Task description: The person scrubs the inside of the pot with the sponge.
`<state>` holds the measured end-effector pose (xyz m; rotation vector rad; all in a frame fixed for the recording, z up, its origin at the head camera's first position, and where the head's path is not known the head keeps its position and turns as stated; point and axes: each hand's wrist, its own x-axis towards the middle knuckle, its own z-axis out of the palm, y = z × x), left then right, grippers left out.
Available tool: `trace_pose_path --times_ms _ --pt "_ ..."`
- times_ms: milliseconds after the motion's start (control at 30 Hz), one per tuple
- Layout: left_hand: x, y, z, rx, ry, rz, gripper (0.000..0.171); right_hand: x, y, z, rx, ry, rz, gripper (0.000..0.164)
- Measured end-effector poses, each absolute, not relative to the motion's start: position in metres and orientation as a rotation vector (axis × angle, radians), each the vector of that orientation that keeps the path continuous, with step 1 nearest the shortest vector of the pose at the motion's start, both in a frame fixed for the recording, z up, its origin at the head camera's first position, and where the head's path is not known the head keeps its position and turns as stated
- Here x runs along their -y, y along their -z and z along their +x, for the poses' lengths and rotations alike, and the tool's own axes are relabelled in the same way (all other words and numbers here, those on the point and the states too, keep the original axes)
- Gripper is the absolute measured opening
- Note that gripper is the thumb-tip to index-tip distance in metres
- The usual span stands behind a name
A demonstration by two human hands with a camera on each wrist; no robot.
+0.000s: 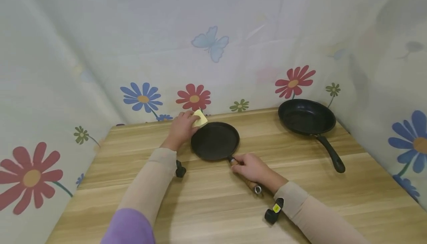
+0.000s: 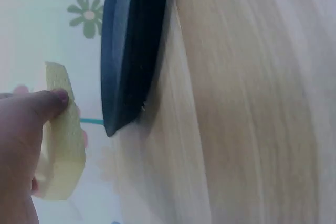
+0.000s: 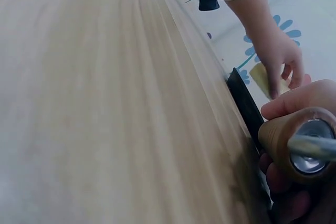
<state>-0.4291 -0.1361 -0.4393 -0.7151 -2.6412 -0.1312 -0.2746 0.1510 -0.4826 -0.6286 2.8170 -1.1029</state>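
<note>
A flat black pan [image 1: 215,141] with a wooden handle [image 1: 248,182] lies toward the back of the table. My right hand [image 1: 251,169] grips that handle near the pan end; the right wrist view shows fingers around the wood [image 3: 278,135] and a metal ring at its tip. Over the pan's far left rim, my left hand [image 1: 182,128] pinches a pale yellow sponge [image 1: 199,118]. In the left wrist view, the thumb presses on the sponge [image 2: 63,145], which is held apart from the pan's side [image 2: 131,40].
A deeper black frying pan [image 1: 307,117] stands at the back right, its black handle [image 1: 330,153] pointing toward the front. Behind the wood-grain table [image 1: 207,207] hangs a flower-printed cloth [image 1: 150,51]. Each wrist carries a small black camera [image 1: 274,211].
</note>
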Motion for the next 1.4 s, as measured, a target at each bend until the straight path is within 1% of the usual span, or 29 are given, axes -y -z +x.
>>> trace_pose_path --times_ms 167,300,467,600,767,833,967,1233,1400 --pt "0.123 0.431 -0.424 2.69 0.282 -0.677 0.043 -0.153 0.483 -0.276 -2.818 1.106 -0.591 0.028" --pt "0.109 0.433 -0.423 2.745 0.309 -0.656 0.043 -0.152 0.482 -0.277 -2.813 1.105 -0.598 0.032" --pt "0.091 0.444 -0.422 2.827 0.255 -0.636 0.041 -0.149 0.486 -0.279 -2.8 1.116 -0.599 0.035" --pt "0.08 0.451 -0.42 2.908 0.149 -0.541 0.039 -0.146 0.487 -0.279 -2.78 1.119 -0.591 0.035" --pt "0.071 0.453 -0.42 2.952 0.106 -0.489 0.042 -0.141 0.485 -0.278 -2.758 1.139 -0.601 0.024" --pt "0.068 0.453 -0.42 2.969 0.087 -0.523 0.043 -0.141 0.485 -0.279 -2.761 1.141 -0.608 0.018" --pt "0.059 0.451 -0.414 2.993 0.061 -0.614 0.043 -0.141 0.486 -0.28 -2.778 1.128 -0.603 0.011" --pt "0.035 0.455 -0.386 3.031 0.172 -0.771 0.047 -0.143 0.485 -0.279 -2.786 1.12 -0.59 0.01" --pt "0.028 0.452 -0.378 3.031 0.192 -0.821 0.047 -0.145 0.483 -0.28 -2.794 1.107 -0.575 0.011"
